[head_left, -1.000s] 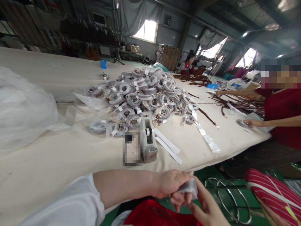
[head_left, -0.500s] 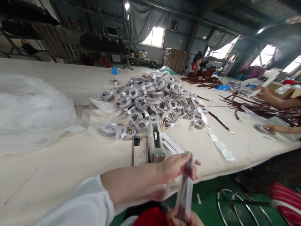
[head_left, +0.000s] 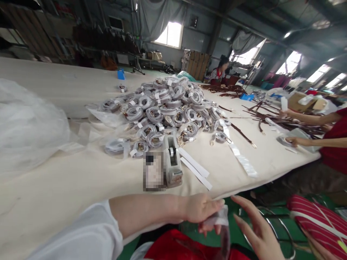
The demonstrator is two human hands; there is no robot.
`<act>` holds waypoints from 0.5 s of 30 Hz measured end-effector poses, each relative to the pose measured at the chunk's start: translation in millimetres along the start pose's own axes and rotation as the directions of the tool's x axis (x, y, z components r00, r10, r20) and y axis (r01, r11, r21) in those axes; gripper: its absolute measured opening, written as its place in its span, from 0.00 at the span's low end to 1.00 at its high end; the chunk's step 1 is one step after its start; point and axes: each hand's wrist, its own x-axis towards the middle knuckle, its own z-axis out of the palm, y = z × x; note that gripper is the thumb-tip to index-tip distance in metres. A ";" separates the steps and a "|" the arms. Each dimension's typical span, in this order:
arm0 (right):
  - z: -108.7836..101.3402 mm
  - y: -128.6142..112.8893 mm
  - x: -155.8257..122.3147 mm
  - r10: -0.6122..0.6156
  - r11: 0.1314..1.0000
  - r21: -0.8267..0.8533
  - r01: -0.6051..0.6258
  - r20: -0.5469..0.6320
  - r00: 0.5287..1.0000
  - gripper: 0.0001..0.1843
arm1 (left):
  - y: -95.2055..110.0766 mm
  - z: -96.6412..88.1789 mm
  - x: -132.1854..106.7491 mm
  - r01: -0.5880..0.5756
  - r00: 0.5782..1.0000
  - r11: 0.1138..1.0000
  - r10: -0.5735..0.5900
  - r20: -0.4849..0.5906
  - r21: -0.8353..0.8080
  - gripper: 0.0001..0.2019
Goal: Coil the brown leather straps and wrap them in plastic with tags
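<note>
head view: left hand [head_left: 200, 211] pinches top of clear plastic sleeve [head_left: 221, 219], which hangs just below it; right hand [head_left: 257, 234] spread open beside it, not touching. w/ a one-hand pinch, sleeve could slip.

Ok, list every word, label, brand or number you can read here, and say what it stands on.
No text here can be read.
Tape dispenser: a small plate on its near end, too blurred to read.
White paper bands on the pile of coiled straps: no print can be made out.
Cardboard box at far right: too small to tell.
Clear plastic sleeve pinched in the left hand: no print shows.
</note>
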 end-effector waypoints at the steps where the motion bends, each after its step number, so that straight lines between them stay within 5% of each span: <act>1: 8.4 5.7 -3.4 -0.024 0.998 0.063 0.019 0.078 0.997 0.27 | -1.4 1.2 0.3 0.032 0.999 0.983 -0.027 0.027 -0.179 0.37; 5: 51.6 21.5 -16.4 -0.018 0.978 0.207 -0.020 0.179 0.984 0.25 | -6.9 -0.2 4.5 0.102 0.990 0.833 -0.033 0.135 -0.544 0.36; 11: 89.7 21.1 -13.5 0.077 0.927 0.326 -0.186 0.318 0.945 0.24 | 6.9 -18.6 3.5 0.152 0.988 0.696 -0.107 0.108 -0.702 0.37; 15: 97.2 24.1 -15.7 0.185 0.882 0.384 -0.273 0.251 0.950 0.28 | 28.8 -34.1 -3.4 -0.024 1.000 0.648 0.017 -0.018 -0.761 0.34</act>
